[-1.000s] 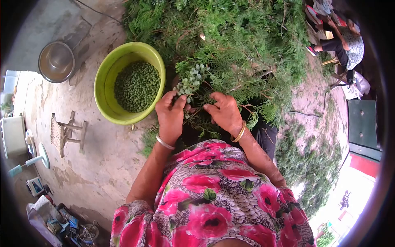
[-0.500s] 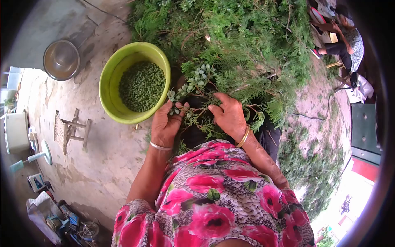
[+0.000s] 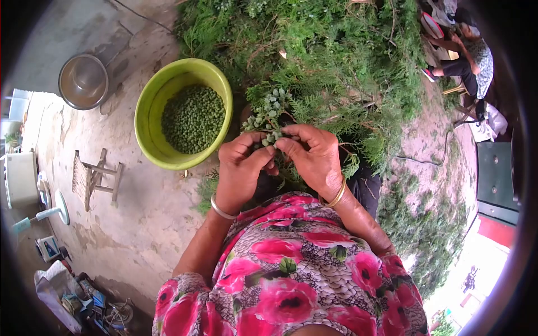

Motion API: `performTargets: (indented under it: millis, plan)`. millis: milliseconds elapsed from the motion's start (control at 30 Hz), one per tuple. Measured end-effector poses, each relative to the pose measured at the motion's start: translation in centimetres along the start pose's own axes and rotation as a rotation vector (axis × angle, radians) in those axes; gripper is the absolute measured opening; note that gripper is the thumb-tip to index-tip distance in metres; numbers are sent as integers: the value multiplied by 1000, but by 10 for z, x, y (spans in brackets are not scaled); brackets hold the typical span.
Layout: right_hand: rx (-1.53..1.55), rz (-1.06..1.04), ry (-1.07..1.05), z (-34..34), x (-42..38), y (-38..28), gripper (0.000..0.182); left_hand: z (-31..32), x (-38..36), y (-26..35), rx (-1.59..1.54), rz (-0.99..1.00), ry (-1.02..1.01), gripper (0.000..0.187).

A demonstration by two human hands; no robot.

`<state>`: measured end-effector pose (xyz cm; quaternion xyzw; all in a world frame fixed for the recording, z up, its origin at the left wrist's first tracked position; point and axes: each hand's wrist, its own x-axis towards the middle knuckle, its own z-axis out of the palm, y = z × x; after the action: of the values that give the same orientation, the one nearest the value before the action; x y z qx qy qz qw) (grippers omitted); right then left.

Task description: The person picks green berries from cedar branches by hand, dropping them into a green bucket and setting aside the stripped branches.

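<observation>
My left hand (image 3: 242,165) and my right hand (image 3: 311,157) are close together over my lap, fingertips nearly touching. Both have their fingers pinched at a cluster of pale green berries (image 3: 273,103) on a leafy green branch. The fingers partly hide the lower berries. Just left of my hands stands a yellow-green basin (image 3: 147,133), holding many small green berries (image 3: 193,119). My left hand wears a silver bangle and my right hand a gold one.
Cut green branches (image 3: 347,61) are heaped ahead. On the left are a metal bowl (image 3: 84,82) and a small wooden stool (image 3: 96,178) lying on its side. A person (image 3: 471,61) sits at the upper right, near a white bag (image 3: 492,123).
My left hand has moved right, away from the basin's edge, and now meets my right hand at the berry cluster. My right hand has shifted slightly and its fingers have closed in.
</observation>
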<state>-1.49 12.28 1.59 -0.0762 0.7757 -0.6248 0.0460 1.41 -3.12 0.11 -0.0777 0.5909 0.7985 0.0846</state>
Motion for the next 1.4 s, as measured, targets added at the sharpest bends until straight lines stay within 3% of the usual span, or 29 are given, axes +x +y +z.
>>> performTargets:
  millis: [100,167,267,400,467,667,800,1067,1333,1400]
  plan:
    - [102,84,12,-4,0,2,8,4,-1,-5,-137,-62,17,15]
    - [181,158,-3,-7,-1,3,7,6,-3,-9,-512,-155,7,15]
    - [222,260,6,-8,-4,9,9,7,-4,-8,-533,-171,-13,18]
    - [82,156,40,-8,-9,7,8,12,-7,1,-429,-211,25,24]
    - [17,135,41,-9,-12,6,6,16,-6,1,-326,-119,-4,30]
    - [-182,-108,3,-14,-15,3,7,25,-6,-6,-74,-58,19,28]
    - [-212,-111,-69,-19,-15,2,7,26,-6,-5,-106,-49,2,23]
    - [-69,65,-199,-35,-14,3,9,16,-3,-1,-609,-350,-117,14]
    - [-298,-284,-145,-37,-18,4,12,25,-3,-2,-455,-265,-112,12]
    - [-275,-270,-148,-39,-19,4,11,27,-4,0,-375,-259,-126,12]
